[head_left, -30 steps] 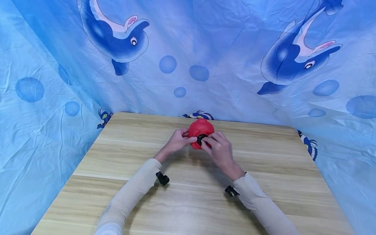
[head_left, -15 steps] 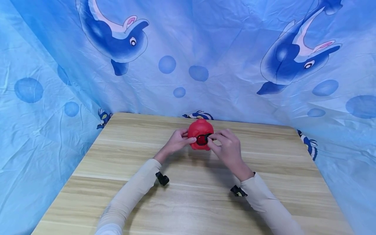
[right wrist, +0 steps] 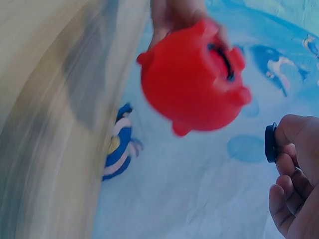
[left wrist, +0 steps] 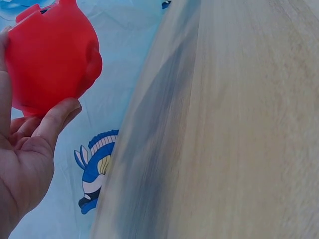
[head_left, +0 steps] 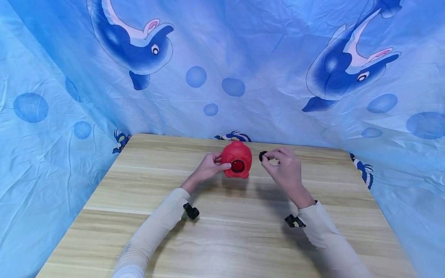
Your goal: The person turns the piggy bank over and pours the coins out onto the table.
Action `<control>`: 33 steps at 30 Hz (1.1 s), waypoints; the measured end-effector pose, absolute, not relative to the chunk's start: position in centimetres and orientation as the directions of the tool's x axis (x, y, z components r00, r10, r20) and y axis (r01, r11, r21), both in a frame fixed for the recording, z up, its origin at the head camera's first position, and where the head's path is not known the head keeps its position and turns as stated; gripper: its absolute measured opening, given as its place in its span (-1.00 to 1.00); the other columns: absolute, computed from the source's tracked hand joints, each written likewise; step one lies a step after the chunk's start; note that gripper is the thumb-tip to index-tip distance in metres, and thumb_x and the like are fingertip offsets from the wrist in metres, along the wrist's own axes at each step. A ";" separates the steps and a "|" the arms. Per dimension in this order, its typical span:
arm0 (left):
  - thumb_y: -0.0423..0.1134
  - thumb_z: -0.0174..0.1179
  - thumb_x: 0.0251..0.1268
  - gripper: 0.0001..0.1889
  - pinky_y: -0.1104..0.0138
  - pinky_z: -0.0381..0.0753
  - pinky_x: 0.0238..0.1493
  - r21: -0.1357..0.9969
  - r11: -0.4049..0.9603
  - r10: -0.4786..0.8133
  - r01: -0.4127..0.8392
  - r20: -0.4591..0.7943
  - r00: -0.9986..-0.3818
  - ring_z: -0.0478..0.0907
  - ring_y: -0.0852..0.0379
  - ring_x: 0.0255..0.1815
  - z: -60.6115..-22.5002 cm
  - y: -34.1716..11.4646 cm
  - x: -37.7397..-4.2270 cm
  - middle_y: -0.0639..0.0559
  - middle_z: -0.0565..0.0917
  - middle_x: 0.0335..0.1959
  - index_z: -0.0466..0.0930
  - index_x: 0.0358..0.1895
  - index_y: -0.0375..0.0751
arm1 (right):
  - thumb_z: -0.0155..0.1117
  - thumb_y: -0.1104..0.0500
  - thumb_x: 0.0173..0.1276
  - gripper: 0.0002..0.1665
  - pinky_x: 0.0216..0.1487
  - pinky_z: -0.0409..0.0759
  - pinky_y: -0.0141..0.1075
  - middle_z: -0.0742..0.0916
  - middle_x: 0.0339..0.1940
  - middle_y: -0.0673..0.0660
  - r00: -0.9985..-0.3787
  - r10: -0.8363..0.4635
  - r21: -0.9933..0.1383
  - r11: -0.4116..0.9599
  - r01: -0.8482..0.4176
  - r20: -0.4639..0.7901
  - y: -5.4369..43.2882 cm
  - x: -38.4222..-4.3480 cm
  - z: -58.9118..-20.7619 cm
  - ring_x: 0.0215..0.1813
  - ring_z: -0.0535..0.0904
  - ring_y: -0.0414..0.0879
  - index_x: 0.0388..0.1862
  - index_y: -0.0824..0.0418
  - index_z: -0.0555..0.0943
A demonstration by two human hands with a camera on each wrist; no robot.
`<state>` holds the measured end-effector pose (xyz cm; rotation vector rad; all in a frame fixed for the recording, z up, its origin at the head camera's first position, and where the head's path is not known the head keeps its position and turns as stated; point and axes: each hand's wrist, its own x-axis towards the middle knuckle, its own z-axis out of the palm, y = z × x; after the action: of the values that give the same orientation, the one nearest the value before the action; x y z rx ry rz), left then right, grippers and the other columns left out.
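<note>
A round red piggy bank point(head_left: 236, 153) with stubby feet is held up over the table by my left hand point(head_left: 210, 167), thumb on its near side and fingers around its left. Its black-rimmed opening point(head_left: 238, 166) faces me in the head view. To the right of it, my right hand point(head_left: 287, 170) pinches a small round black stopper point(right wrist: 270, 143) between thumb and fingertips, apart from the bank. In the left wrist view the smooth side of the bank shows above the left thumb point(left wrist: 59, 119).
Both hands are over a wooden table point(head_left: 222, 239) with light grain. Behind it and at the sides hangs a blue dolphin-print cloth point(head_left: 278, 96). A small black camera point(head_left: 191, 211) sits at the left wrist, another black camera point(head_left: 295, 221) at the right.
My right hand has pulled the black stopper out of the piggy bank and moved off to the right with it, uncovering the opening. The left hand keeps its hold in place.
</note>
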<state>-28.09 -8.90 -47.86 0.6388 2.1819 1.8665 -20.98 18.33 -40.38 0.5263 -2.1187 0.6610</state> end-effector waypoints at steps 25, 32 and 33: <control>-0.17 0.37 0.29 -0.44 0.28 0.73 0.04 0.976 0.089 0.455 0.197 0.136 -0.880 0.73 0.01 0.02 -47.8 -8.7 -27.9 -0.21 0.73 0.07 0.54 0.28 -0.38 | 0.39 0.27 0.20 -0.86 -0.44 0.55 -0.04 0.75 -0.45 0.24 -0.766 -0.009 -0.391 0.856 -0.338 0.642 29.2 -24.9 -45.8 -0.40 0.61 0.10 -0.43 0.34 0.79; -0.16 0.38 0.29 -0.44 0.25 0.73 0.05 0.975 0.103 0.455 0.195 0.128 -0.881 0.73 0.00 0.02 -47.5 -8.7 -27.8 -0.20 0.73 0.08 0.54 0.29 -0.37 | 0.38 0.27 0.19 -0.86 -0.43 0.52 -0.07 0.77 -0.43 0.27 -0.797 0.050 -0.424 0.866 -0.266 0.601 31.4 -25.3 -46.5 -0.41 0.64 0.13 -0.42 0.34 0.80; -0.15 0.38 0.29 -0.43 0.26 0.73 0.04 0.976 0.103 0.454 0.194 0.127 -0.882 0.73 0.00 0.02 -47.5 -8.7 -27.8 -0.20 0.73 0.08 0.54 0.29 -0.37 | 0.38 0.26 0.20 -0.86 -0.44 0.52 -0.06 0.77 -0.43 0.27 -0.803 0.057 -0.426 0.869 -0.252 0.593 31.8 -25.4 -46.6 -0.42 0.64 0.13 -0.41 0.34 0.80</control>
<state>-27.79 -8.74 -47.46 0.6497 2.1710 1.8660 -25.38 31.80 -46.63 0.1407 -2.4200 0.6619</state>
